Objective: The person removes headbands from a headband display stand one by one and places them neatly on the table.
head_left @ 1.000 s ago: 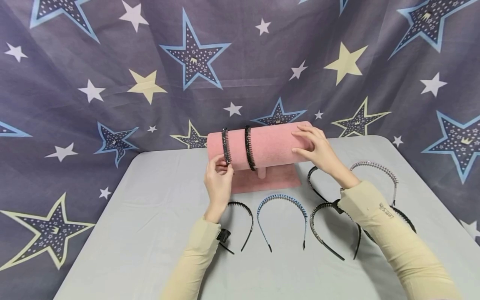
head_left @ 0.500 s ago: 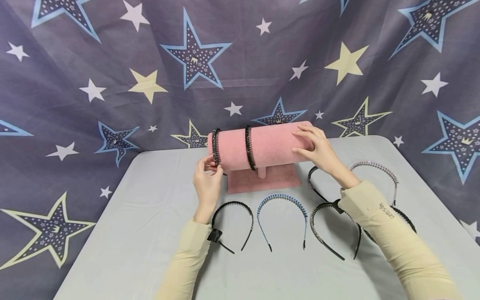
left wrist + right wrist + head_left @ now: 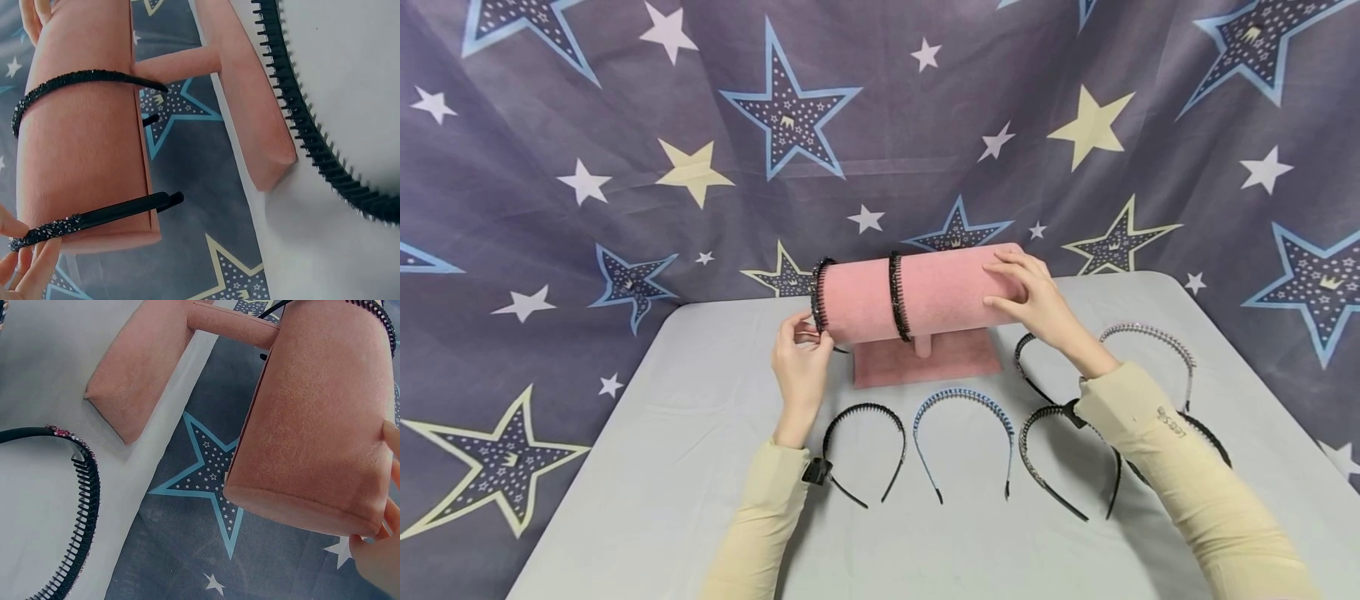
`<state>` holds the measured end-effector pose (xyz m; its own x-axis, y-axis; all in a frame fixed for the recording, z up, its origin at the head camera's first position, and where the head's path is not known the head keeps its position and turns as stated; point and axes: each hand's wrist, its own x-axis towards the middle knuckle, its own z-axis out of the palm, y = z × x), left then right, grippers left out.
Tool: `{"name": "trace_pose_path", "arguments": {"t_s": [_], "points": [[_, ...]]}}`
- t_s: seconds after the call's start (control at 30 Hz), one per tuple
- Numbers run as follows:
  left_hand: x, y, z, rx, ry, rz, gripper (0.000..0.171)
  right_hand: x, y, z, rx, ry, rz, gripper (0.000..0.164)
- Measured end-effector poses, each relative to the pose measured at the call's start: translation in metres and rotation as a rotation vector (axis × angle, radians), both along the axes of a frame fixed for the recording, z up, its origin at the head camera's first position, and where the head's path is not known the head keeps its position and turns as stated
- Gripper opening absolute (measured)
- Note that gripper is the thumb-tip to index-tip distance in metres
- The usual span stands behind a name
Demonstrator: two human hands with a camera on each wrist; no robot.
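Note:
A pink padded roll stand (image 3: 943,292) stands at the back of the table. Two black toothed headbands are around its roll. My left hand (image 3: 799,362) pinches the glittery black headband (image 3: 94,219) at the roll's left end, with thumb and fingers on its beaded part. The other black headband (image 3: 897,296) sits near the roll's middle, with no hand on it. My right hand (image 3: 1033,292) grips the roll's right end, its fingers spread over the front and top. In the right wrist view the fingertips (image 3: 392,439) lie along the roll's edge.
On the table (image 3: 700,417), a black headband (image 3: 867,408) and a blue headband (image 3: 964,394) lie in front of the stand. Several more, including a pale beaded headband (image 3: 1157,333), lie at the right, partly under my right arm. A starry cloth (image 3: 865,108) hangs behind.
My left hand has slid the glittery headband leftward along the roll to its left end. The right hand and the middle headband have stayed in place.

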<state>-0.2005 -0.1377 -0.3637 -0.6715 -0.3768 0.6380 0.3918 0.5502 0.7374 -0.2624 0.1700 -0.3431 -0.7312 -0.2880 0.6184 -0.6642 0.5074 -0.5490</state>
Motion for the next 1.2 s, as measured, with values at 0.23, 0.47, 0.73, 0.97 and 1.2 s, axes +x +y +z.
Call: {"name": "trace_pose_path", "arguments": {"t_s": [0.23, 0.47, 0.73, 0.97, 1.2], "points": [[-0.002, -0.011, 0.000, -0.022, 0.027, 0.031, 0.029, 0.000, 0.000, 0.000, -0.009, 0.005, 0.005, 0.046], [-0.003, -0.020, -0.001, -0.035, 0.060, 0.038, 0.030, 0.000, -0.001, 0.001, -0.008, 0.013, 0.011, 0.046], [-0.005, -0.033, -0.004, -0.032, 0.046, 0.056, 0.031, 0.000, -0.001, 0.001, -0.011, 0.020, 0.013, 0.046], [-0.004, -0.048, -0.004, -0.008, 0.011, 0.052, 0.031, 0.000, -0.001, 0.000, -0.009, 0.009, 0.011, 0.046], [-0.001, -0.063, -0.002, -0.017, -0.016, 0.067, 0.032, 0.000, -0.001, 0.000, -0.010, 0.004, 0.011, 0.046]]}}
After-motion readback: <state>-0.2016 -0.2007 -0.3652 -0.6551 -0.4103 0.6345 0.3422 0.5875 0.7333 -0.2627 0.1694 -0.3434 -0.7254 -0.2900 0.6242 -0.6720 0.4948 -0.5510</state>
